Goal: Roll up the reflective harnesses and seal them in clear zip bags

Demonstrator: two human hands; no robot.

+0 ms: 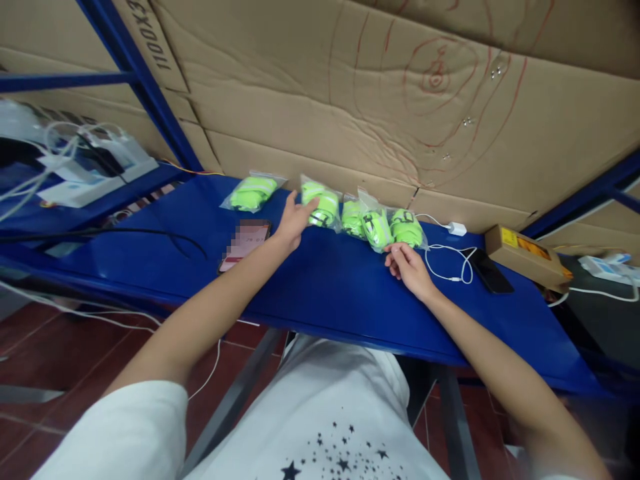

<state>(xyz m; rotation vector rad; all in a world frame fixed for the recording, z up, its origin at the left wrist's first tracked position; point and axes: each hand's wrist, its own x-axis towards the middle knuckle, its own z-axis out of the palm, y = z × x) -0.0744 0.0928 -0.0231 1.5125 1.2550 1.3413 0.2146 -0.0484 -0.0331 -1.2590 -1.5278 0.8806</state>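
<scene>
Several clear plastic bags, each with a folded neon-green piece with pale reflective strips, perhaps a safety vest, lie along the back of the blue table. My left hand (295, 221) is at the left side of one bag (321, 203), thumb over its green contents and index finger stretched apart. Another bag (253, 192) lies to the left of that hand. On the right, the curled fingers of my right hand (406, 265) pinch the lower corner of a bag (379, 230). Close beside it are a bag (407, 227) on the right and one (353, 217) on the left.
A lit phone (245, 243) lies left on the blue table (330, 287). To the right are a white cable (453, 279), a dark phone (490, 272) and a cardboard box (525, 257). Cardboard (300, 127) walls the back. A power strip (100, 180) stands far left.
</scene>
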